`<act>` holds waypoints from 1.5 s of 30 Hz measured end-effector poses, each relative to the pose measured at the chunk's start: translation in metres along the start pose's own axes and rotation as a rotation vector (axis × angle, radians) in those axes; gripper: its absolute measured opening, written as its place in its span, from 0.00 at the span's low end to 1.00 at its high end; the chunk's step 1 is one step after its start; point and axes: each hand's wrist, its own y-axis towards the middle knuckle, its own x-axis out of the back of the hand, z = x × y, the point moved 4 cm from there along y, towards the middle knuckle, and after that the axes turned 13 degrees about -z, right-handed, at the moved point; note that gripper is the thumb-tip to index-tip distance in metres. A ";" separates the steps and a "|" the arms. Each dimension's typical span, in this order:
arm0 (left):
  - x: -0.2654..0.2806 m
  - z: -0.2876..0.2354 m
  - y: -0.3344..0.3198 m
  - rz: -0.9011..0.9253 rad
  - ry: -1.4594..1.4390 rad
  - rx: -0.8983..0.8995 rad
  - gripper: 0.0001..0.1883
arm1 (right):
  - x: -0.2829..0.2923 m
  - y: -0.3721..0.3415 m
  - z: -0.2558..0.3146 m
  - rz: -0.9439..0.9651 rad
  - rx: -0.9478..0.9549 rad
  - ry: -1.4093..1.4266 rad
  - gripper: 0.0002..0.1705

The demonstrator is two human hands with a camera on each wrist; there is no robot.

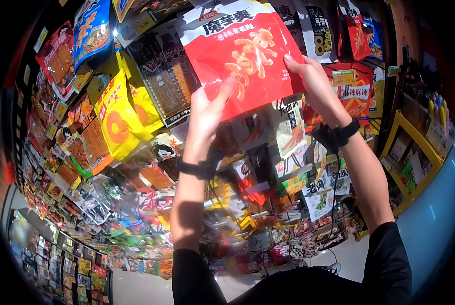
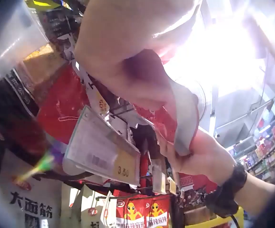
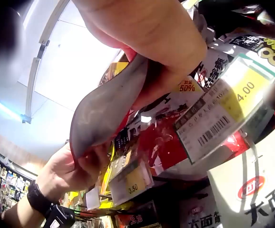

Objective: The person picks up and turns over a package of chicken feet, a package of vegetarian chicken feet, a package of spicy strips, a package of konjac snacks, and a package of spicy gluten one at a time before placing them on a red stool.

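A large red-and-white snack bag (image 1: 247, 61) with curly snacks printed on its front is held up before a rack of packets. My left hand (image 1: 209, 109) grips its lower left edge, thumb lying on the printed front. At the right edge my right hand (image 1: 314, 76) pinches the bag, its thumb also on the front. From the right wrist view the bag's grey bottom fold (image 3: 109, 109) shows between both hands. In the left wrist view the right hand (image 2: 204, 159) holds the far side of the bag.
Hanging packets fill the rack, among them yellow bags (image 1: 118, 117) at left and a white packet (image 1: 288, 127) below the bag. Price tags (image 3: 227, 109) stick out close under the hands. A yellow-framed stand (image 1: 415, 162) is at right, with pale floor (image 1: 146, 287) below.
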 end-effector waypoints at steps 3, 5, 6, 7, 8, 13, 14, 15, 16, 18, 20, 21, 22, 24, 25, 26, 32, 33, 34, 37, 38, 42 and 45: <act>0.003 0.002 0.011 0.020 0.025 0.007 0.17 | -0.002 0.005 -0.004 0.001 -0.035 0.017 0.17; 0.005 0.004 0.022 0.008 0.083 0.035 0.16 | -0.005 0.024 -0.013 0.020 -0.079 -0.009 0.17; 0.004 0.002 0.026 -0.014 0.112 0.038 0.15 | -0.006 0.031 -0.017 0.025 -0.126 -0.036 0.17; 0.005 0.004 0.033 -0.027 0.116 0.043 0.15 | -0.008 0.038 -0.018 0.017 -0.138 -0.071 0.17; 0.004 0.005 0.041 -0.033 0.175 0.038 0.14 | -0.011 0.044 -0.020 -0.003 -0.145 -0.086 0.16; 0.006 0.017 0.060 -0.057 0.359 -0.137 0.14 | -0.004 0.103 -0.043 0.034 0.123 -0.544 0.17; 0.005 0.019 0.067 -0.060 0.332 -0.247 0.14 | 0.003 0.111 -0.046 0.022 0.204 -0.636 0.19; 0.009 0.024 0.065 -0.075 0.321 -0.352 0.13 | 0.006 0.116 -0.049 0.027 0.285 -0.719 0.21; 0.004 0.009 0.051 -0.076 0.450 -0.432 0.17 | 0.013 0.100 -0.040 -0.044 0.375 -0.786 0.25; 0.000 -0.010 -0.009 -0.626 0.595 -0.900 0.34 | 0.013 0.057 -0.014 -0.029 0.539 -0.690 0.30; 0.006 -0.021 -0.065 -0.616 0.572 -0.770 0.24 | 0.003 -0.023 0.014 -0.036 0.758 -0.489 0.23; 0.007 -0.024 -0.117 -0.631 0.646 -0.690 0.20 | 0.013 -0.046 0.010 0.055 0.744 -0.481 0.21; 0.008 -0.017 -0.165 -0.472 0.411 -0.454 0.17 | 0.015 -0.080 -0.002 0.081 0.723 -0.387 0.19; 0.019 0.024 -0.273 -0.268 0.460 -0.124 0.14 | 0.041 -0.129 -0.055 0.229 0.452 -0.151 0.16; 0.028 0.061 -0.327 -0.097 0.543 0.230 0.16 | 0.052 -0.157 -0.083 0.409 0.441 -0.220 0.12; 0.035 0.098 -0.402 -0.140 0.640 0.380 0.18 | 0.065 -0.193 -0.114 0.564 0.412 -0.398 0.08; -0.007 0.059 -0.759 -0.940 0.429 1.466 0.20 | 0.109 -0.397 -0.236 1.147 -0.404 -0.460 0.05; -0.017 0.064 -0.824 -1.019 0.641 1.510 0.19 | 0.109 -0.421 -0.223 1.262 -0.355 -0.434 0.06; -0.036 0.056 -0.868 -1.325 0.577 1.456 0.17 | 0.111 -0.441 -0.218 1.352 -0.421 -0.430 0.05; -0.079 0.043 -0.969 -1.559 1.018 1.792 0.23 | 0.104 -0.490 -0.203 1.441 -0.515 -0.236 0.05; -0.090 0.042 -0.984 -1.593 0.923 1.887 0.24 | 0.093 -0.499 -0.190 1.466 -0.526 -0.200 0.06; -0.128 0.068 -1.046 -1.692 0.692 1.812 0.24 | 0.059 -0.527 -0.180 1.624 -0.413 -0.045 0.07; -0.108 0.070 -1.053 -1.733 0.688 1.771 0.22 | 0.033 -0.537 -0.191 1.710 -0.300 -0.059 0.07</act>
